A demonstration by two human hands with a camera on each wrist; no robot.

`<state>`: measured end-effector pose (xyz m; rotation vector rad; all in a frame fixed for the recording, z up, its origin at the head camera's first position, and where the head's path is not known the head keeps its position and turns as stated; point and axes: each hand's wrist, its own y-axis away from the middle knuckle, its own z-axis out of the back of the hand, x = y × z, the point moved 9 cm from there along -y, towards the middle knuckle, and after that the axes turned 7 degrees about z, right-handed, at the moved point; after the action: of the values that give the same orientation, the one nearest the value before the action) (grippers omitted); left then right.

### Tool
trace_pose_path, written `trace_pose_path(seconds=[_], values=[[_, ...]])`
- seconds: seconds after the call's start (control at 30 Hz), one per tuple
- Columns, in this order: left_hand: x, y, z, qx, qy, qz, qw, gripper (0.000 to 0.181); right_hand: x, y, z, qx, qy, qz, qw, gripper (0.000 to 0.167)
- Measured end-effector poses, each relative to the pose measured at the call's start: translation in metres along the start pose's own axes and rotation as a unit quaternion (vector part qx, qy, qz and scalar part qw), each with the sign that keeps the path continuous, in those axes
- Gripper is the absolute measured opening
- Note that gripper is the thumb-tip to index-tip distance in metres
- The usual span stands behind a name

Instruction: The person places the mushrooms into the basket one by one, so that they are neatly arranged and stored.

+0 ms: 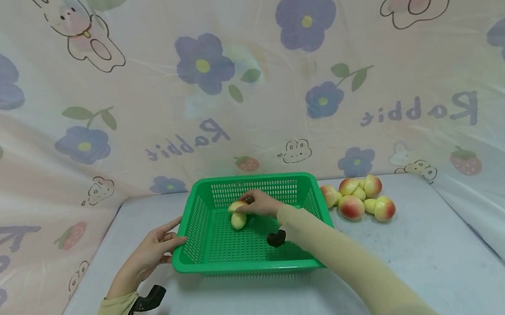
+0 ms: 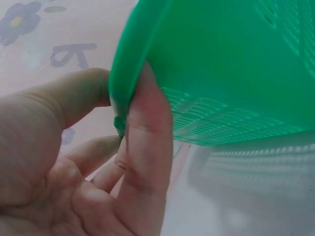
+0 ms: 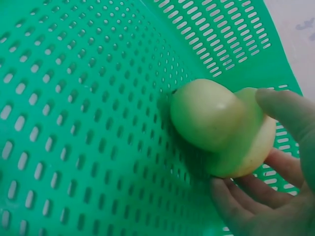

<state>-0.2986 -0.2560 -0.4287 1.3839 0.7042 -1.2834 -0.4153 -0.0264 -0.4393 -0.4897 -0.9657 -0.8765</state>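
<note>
A green plastic basket (image 1: pixel 251 268) with slotted walls stands on the table. My left hand (image 1: pixel 151 252) pinches the basket's left rim (image 2: pixel 135 54), thumb on one side and a finger on the other. Inside the basket, towards the back left, my right hand (image 1: pixel 260 203) holds a pale yellow, gourd-shaped fruit (image 3: pixel 206 115) from its wider end. Thumb and fingers lie around that end, while the smaller round end points at the basket floor (image 3: pixel 74 128). Whether the fruit touches the floor I cannot tell.
Right of the basket, several red-and-yellow gourd-shaped fruits (image 1: pixel 352 207) lie in a close group on the white table (image 1: pixel 433 261). A cloth (image 1: pixel 264 99) printed with rabbits and flowers hangs behind and at both sides.
</note>
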Motion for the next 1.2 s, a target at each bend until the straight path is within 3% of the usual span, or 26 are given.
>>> trace_pose_path(seconds=[1.2], values=[[-0.002, 0.001, 0.000, -0.002, -0.010, -0.007, 0.9999, 0.077, 0.000, 0.003, 0.011, -0.083, 0.002, -0.012, 0.9965, 0.037]])
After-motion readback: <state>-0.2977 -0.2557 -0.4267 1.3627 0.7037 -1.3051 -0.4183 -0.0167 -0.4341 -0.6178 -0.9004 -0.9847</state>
